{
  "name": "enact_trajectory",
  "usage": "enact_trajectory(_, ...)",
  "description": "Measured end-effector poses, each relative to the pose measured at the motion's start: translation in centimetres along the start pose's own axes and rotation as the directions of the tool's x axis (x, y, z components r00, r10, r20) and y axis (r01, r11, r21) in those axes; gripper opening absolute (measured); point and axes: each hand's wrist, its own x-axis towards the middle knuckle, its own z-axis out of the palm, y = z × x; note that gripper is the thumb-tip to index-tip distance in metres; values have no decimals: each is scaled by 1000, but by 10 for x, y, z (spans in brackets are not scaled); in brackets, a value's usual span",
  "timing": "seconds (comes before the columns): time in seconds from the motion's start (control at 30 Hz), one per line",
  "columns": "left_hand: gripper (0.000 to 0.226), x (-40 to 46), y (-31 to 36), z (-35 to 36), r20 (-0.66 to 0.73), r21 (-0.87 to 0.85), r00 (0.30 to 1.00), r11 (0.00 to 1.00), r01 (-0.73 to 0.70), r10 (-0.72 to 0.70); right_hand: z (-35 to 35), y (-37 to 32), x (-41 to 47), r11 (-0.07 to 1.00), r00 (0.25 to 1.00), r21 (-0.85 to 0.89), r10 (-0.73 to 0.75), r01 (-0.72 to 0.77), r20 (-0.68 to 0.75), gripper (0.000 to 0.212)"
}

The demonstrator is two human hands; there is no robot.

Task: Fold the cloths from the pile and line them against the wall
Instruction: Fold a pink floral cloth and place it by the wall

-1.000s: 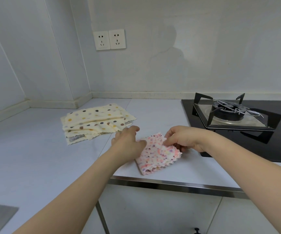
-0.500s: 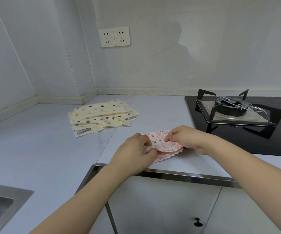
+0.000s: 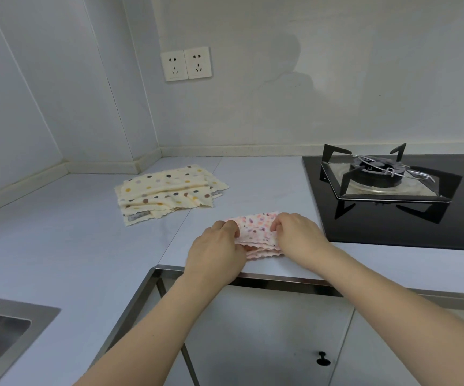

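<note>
A small pink cloth with coloured dots (image 3: 256,229) lies folded into a narrow strip near the counter's front edge. My left hand (image 3: 217,252) pinches its left end and my right hand (image 3: 297,235) pinches its right end, fingers curled over the upper layer. Scalloped edges of the lower layers show below the hands. Behind and to the left lies the pile of cream cloths with coloured dots (image 3: 169,192), loosely stacked, with a grey cloth peeking out underneath. The back wall (image 3: 281,107) stands beyond, and I see no cloths along it.
A black gas hob (image 3: 392,196) with a burner and pan support fills the counter's right side, close to my right hand. A steel sink (image 3: 0,332) is at the lower left. Two sockets (image 3: 186,64) are on the wall. Cabinet doors lie below the counter edge.
Both hands have folded the pink cloth over once more, from a flat square into a narrower layered strip. The view has shifted back slightly, showing more sink and cabinet.
</note>
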Motion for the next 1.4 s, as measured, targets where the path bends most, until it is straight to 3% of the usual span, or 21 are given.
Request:
enact_trajectory(0.2,34,0,0,6,-51,101,998,994,34,-29,9,-2,-7,989,993,-135,-71,59,-90,25)
enact_trajectory(0.3,32,1,-2,5,-70,237,997,970,60,-45,9,0,-7,982,993,-165,-105,94,-60,29)
enact_trajectory(0.43,37,3,-8,8,-16,266,999,963,42,-39,8,0,-7,966,987,-206,-161,154,-17,40)
enact_trajectory(0.5,45,5,-15,7,17,221,1000,975,-27,24,8,2,-9,964,983,-198,-183,178,-7,41)
enact_trajectory(0.57,50,0,-22,2,-32,203,980,961,-185,196,9,6,-13,958,980,-210,-200,194,-6,40)
enact_trajectory(0.63,44,-10,-25,-2,-61,157,895,890,-428,441,9,11,-18,944,973,-261,-224,203,-53,39)
enact_trajectory(0.7,36,-25,-28,2,-5,90,824,821,-564,566,7,16,-21,922,965,-325,-250,212,-81,38)
enact_trajectory(0.8,36,-30,-33,-1,37,2,848,849,-529,529,0,23,-28,880,935,-336,-355,336,5,45)
enact_trajectory(0.9,36,-29,-34,-12,34,-43,864,865,-500,502,-7,32,-41,815,861,-290,-504,501,70,69)
enact_trajectory(1.0,40,-31,-38,-12,41,73,821,817,-571,570,-11,42,-56,781,821,-258,-559,568,116,81)
enact_trajectory(1.1,21,-35,-38,-8,-46,153,774,770,-619,632,-7,43,-62,736,778,-275,-622,619,90,62)
enact_trajectory(1.17,18,-40,-32,-10,-107,28,791,798,-603,602,-7,42,-61,788,797,-138,-603,600,29,42)
enact_trajectory(1.2,14,-44,-27,-14,-133,-127,842,833,-538,523,-9,38,-61,825,825,-18,-565,565,10,34)
enact_trajectory(1.3,14,-43,-12,-28,-65,-525,971,820,-229,230,-15,26,-55,871,936,373,-352,321,17,11)
enact_trajectory(1.4,18,-18,-3,-40,-5,-683,1000,730,9,-16,-29,10,-40,676,989,734,-142,68,38,2)
